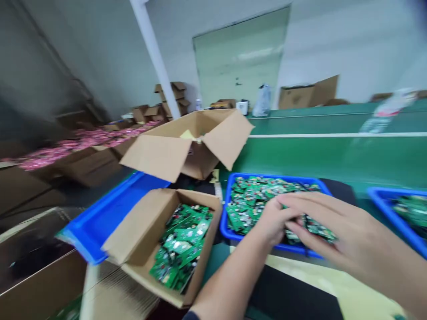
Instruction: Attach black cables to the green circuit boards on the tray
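A blue tray (227,231) full of small green circuit boards (250,200) lies in front of me. Over its right part, my left hand (274,215) and my right hand (328,222) come together. My right hand has its fingers stretched out and slightly curved, with the thumb apart below them. The fingers of my left hand are mostly hidden behind the right one, and both are blurred. Dark bits and boards show in the gap between the hands; whether any are held is unclear. Left of the tray stands an open cardboard box (133,226) with more green boards (183,242) inside.
A larger open carton (160,153) stands behind the small box. An empty-looking blue tray (110,218) lies tilted at left. Another blue tray (383,202) with boards is at right. Pink packages (80,142) fill the far left. A plastic bottle (387,111) stands at the back right.
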`<state>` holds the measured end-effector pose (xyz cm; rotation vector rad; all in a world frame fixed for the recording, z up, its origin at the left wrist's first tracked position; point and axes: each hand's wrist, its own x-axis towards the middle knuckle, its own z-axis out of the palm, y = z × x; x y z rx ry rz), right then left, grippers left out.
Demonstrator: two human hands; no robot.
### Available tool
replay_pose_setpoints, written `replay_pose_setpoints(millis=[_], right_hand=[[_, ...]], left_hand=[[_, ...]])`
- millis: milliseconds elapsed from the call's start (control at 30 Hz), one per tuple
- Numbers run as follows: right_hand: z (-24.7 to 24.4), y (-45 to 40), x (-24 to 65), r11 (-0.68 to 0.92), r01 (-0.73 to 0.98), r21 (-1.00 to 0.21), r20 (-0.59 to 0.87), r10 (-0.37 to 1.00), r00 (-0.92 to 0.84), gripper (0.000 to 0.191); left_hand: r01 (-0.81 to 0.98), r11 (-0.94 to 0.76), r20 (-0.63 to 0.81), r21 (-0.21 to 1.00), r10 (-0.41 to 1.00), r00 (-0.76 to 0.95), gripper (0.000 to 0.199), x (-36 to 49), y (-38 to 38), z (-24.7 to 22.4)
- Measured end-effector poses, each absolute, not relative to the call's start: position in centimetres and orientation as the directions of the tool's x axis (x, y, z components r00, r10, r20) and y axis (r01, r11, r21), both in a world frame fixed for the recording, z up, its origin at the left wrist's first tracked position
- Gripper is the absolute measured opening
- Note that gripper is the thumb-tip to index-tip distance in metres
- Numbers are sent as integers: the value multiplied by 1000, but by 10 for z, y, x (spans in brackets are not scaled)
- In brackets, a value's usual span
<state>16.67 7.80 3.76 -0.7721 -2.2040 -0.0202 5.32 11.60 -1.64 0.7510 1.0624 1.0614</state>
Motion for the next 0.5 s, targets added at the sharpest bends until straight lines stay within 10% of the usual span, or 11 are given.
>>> replay_pose_setpoints(millis=[133, 267, 500], right_hand=[[-1, 110, 210, 491, 657, -572, 585, 806, -93, 26], [-43, 121, 219, 298, 399, -867, 244, 953, -182, 37], [-58, 109, 203, 291, 197, -936, 232, 933, -275, 30]], left_hand=[[-460, 299, -159, 836, 934, 318, 25, 54, 123, -21], [-497, 277, -112, 822, 935, 336, 28, 54, 127, -24], [-431, 270, -140, 861, 941, 309, 27, 54, 127, -22]])
